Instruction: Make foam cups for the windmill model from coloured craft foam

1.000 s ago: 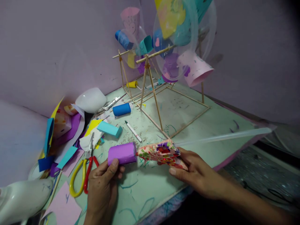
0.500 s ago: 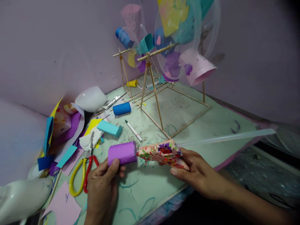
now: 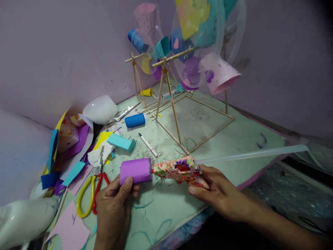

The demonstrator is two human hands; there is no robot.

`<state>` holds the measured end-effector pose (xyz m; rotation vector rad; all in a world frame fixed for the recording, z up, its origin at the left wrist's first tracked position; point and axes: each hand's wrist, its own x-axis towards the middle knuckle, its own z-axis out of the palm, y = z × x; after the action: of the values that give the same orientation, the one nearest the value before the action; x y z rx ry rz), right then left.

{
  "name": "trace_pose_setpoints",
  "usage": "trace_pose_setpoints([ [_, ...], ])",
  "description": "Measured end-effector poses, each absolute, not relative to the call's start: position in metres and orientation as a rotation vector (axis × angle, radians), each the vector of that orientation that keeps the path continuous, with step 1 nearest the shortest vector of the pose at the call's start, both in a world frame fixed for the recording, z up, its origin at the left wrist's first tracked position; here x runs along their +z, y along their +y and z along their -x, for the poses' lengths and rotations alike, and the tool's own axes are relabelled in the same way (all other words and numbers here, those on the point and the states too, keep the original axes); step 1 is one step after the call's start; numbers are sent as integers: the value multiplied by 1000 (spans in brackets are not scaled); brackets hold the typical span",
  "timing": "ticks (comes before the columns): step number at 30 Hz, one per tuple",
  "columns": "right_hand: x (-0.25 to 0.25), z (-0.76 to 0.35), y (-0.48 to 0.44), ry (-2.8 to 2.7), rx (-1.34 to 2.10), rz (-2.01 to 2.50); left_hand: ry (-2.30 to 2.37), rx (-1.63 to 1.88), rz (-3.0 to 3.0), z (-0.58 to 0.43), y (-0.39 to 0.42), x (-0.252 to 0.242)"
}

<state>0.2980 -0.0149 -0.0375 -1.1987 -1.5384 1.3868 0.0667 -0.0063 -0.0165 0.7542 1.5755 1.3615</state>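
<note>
Between thumb and fingers, my left hand holds a purple paper tube lying sideways above the table. My right hand is closed around the grip of a glue gun with a floral wrapping. A long translucent glue stick juts from its rear toward the right. The gun's nozzle points left and meets the right-hand edge of the purple tube; whether glue is coming out cannot be seen. Just left of my left hand lie scissors with one yellow and one red handle.
Behind the gun stands a stick frame bearing clear rings and coloured paper cups, with a similar one farther back. A blue roll, turquoise box and marker lie nearer. White bottles and paper scraps crowd the left.
Hardly anything differs. The tube and the glue gun keep their places in my hands, and the rear end of the glue stick has shifted very slightly.
</note>
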Motion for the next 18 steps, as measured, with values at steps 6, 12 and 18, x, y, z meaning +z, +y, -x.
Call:
trace_pose_setpoints([
  [6,-40,-298,-17,-1521,1345,1288,1604,1359,-715,-71,-6,-12],
  [12,-44,-297,-18,-1477,1407,1301,1592,1378,-707,-70,-4,-15],
  [18,-43,-297,-18,-1461,1360,1307,1612,1350,-786,-70,-4,-12],
])
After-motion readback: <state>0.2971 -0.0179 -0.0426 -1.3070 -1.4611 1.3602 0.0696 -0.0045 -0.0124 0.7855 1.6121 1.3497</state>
